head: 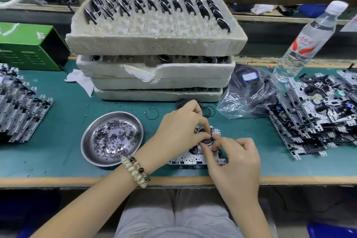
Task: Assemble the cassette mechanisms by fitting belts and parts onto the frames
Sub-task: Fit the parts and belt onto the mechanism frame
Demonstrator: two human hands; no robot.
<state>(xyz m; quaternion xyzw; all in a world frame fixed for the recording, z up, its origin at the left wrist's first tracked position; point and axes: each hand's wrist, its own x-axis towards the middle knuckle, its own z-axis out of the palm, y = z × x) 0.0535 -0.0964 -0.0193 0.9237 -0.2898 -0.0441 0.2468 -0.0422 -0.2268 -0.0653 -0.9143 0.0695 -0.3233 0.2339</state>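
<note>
A metal cassette frame (188, 161) lies on the green mat near the front edge. A black flywheel (205, 138) sits on top of it. My left hand (179, 127) bends over the frame, its thumb and fingers pinching the flywheel. My right hand (234, 160) comes in from the right with curled fingers and pinches a small part at the flywheel's rim. What that small part is stays hidden by the fingers. Loose black belts (208, 111) lie just behind my hands, and one lies apart (152, 114).
A steel dish (90, 131) of small washers stands left of the frame. Stacked foam trays (154, 44) with flywheels fill the back. Piles of frames lie far left (21, 106) and right (316, 114). Also present: a plastic bag (249, 92), a water bottle (309, 38), and a green box (25, 46).
</note>
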